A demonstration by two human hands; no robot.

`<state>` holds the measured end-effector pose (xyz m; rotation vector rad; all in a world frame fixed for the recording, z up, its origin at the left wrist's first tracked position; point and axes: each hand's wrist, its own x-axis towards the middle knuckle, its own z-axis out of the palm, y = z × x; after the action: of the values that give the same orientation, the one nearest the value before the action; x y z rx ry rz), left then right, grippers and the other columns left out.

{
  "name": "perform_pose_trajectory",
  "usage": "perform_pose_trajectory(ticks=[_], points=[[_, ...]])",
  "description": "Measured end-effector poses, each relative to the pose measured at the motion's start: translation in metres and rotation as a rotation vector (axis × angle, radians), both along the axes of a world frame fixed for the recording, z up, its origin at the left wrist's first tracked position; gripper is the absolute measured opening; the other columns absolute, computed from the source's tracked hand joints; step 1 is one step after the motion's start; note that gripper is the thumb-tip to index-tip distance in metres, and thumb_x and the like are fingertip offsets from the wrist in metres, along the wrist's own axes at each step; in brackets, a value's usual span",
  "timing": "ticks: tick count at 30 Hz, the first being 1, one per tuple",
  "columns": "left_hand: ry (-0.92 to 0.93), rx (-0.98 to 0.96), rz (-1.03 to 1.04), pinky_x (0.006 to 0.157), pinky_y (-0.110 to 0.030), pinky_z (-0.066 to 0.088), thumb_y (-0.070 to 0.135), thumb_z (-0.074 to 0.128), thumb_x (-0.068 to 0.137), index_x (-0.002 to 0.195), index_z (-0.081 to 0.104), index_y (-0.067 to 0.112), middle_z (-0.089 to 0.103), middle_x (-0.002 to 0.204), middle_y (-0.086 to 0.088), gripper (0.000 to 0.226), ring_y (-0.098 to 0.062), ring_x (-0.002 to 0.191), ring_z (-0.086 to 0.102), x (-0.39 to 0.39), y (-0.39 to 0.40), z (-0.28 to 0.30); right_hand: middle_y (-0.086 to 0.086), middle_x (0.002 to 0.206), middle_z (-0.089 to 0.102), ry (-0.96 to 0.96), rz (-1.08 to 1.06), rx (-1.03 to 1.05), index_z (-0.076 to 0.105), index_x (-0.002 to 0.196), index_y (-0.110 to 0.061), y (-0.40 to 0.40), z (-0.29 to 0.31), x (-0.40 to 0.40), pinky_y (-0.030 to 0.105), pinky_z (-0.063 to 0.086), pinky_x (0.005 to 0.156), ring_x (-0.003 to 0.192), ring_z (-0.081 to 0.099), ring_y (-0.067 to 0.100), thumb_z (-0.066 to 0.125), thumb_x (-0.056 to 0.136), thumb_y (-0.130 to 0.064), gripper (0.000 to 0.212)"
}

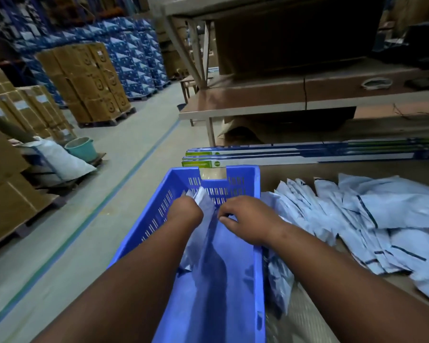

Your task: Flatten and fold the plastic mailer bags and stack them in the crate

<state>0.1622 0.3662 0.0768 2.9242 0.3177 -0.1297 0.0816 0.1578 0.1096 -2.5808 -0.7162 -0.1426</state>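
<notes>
A blue slotted plastic crate (159, 209) stands in front of me at the left end of a brown table. Both my hands reach into it. My left hand (185, 210) grips the crumpled top of a white mailer bag (203, 201) near the crate's far wall; its fingers are hidden. My right hand (245, 219) pinches the same bag's right edge with curled fingers. The bag runs down the crate's inside towards me. A loose pile of white mailer bags with dark stripes (362, 219) lies on the table to the right of the crate.
Long blue and green boxes (307, 154) lie behind the crate. A metal shelf rack (258, 100) with a cardboard box stands beyond. Pallets of brown cartons (89, 82) and blue packs line the aisle on the left, by a teal bucket (81, 148).
</notes>
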Motion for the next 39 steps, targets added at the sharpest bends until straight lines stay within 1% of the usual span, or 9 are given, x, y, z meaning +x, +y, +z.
perform_pose_trajectory(ticks=[5,10,13,16,19,25,28,32,39], points=[[0.016,-0.019,-0.005,0.104,-0.054,0.055,0.021,0.064,0.088,0.154,0.041,0.025,0.045,0.160,-0.005,0.070,-0.036,0.139,0.054,0.016,0.005,-0.014,-0.014,0.105,0.068,0.035,-0.028,-0.039,0.072,0.106,-0.034,0.006,-0.001,0.009,0.043,0.056,0.083,0.098,0.064,0.013,0.056,0.100,-0.043,0.019],[0.065,0.128,-0.133,0.106,-0.052,0.054,0.022,0.068,0.090,0.156,0.040,0.030,0.043,0.153,-0.010,0.071,-0.026,0.151,0.040,0.026,0.001,-0.024,-0.014,0.105,0.069,0.027,-0.067,-0.042,0.072,0.105,-0.034,0.008,-0.003,0.010,0.043,0.056,0.083,0.098,0.063,0.013,0.056,0.101,-0.041,0.018],[0.075,0.180,-0.140,0.100,-0.046,0.057,0.017,0.058,0.098,0.143,0.061,0.012,0.061,0.122,-0.021,0.045,-0.035,0.130,0.061,0.031,0.004,-0.031,-0.014,0.106,0.070,0.026,-0.088,-0.023,0.073,0.105,-0.033,0.007,-0.005,0.008,0.042,0.056,0.083,0.097,0.064,0.012,0.056,0.101,-0.040,0.019],[0.114,0.135,-0.140,0.119,-0.055,0.040,0.035,0.055,0.100,0.167,0.016,0.031,0.020,0.173,-0.011,0.078,-0.032,0.157,0.029,0.040,0.016,-0.030,-0.014,0.106,0.070,0.027,-0.094,-0.021,0.073,0.106,-0.032,0.006,-0.006,0.008,0.040,0.055,0.083,0.097,0.064,0.011,0.056,0.102,-0.039,0.019],[0.144,0.162,-0.152,0.125,-0.044,0.034,0.035,0.071,0.092,0.169,0.001,0.028,0.005,0.177,-0.004,0.104,-0.023,0.159,0.026,0.044,0.026,-0.029,-0.015,0.104,0.069,0.037,-0.084,-0.030,0.072,0.104,-0.033,0.006,-0.006,0.008,0.040,0.055,0.082,0.095,0.063,0.011,0.054,0.102,-0.040,0.019],[-0.116,0.014,0.026,0.113,-0.060,0.045,0.030,0.049,0.101,0.160,0.041,0.024,0.035,0.169,0.002,0.060,-0.032,0.147,0.046,0.017,0.006,-0.025,-0.014,0.106,0.067,0.056,-0.046,-0.010,0.072,0.106,-0.033,0.001,-0.002,0.009,0.040,0.056,0.085,0.098,0.062,0.011,0.055,0.102,-0.041,0.020],[-0.261,0.013,-0.021,0.097,-0.051,0.057,0.031,0.044,0.102,0.117,0.069,0.018,0.067,0.132,-0.012,0.032,-0.038,0.117,0.065,-0.010,-0.016,0.004,-0.014,0.110,0.066,0.009,-0.030,0.010,0.074,0.109,-0.033,-0.007,0.002,0.008,0.038,0.052,0.089,0.106,0.060,0.013,0.057,0.102,-0.041,0.019],[-0.274,0.003,-0.088,0.074,-0.036,0.052,0.032,0.067,0.090,0.091,0.063,0.018,0.071,0.102,-0.009,0.015,-0.032,0.098,0.067,-0.037,-0.048,0.049,-0.015,0.104,0.062,-0.075,-0.031,0.039,0.073,0.104,-0.034,-0.034,0.012,0.003,0.036,0.050,0.085,0.102,0.058,0.014,0.059,0.099,-0.041,0.016],[-0.464,-0.077,-0.314,0.073,-0.036,0.053,0.041,0.069,0.086,0.088,0.068,0.018,0.072,0.092,-0.004,0.023,-0.029,0.092,0.066,-0.091,-0.165,0.107,-0.007,0.090,0.063,-0.131,-0.133,-0.012,0.068,0.089,-0.030,-0.129,0.030,-0.030,0.039,0.049,0.084,0.091,0.060,0.017,0.044,0.091,-0.043,0.027]])
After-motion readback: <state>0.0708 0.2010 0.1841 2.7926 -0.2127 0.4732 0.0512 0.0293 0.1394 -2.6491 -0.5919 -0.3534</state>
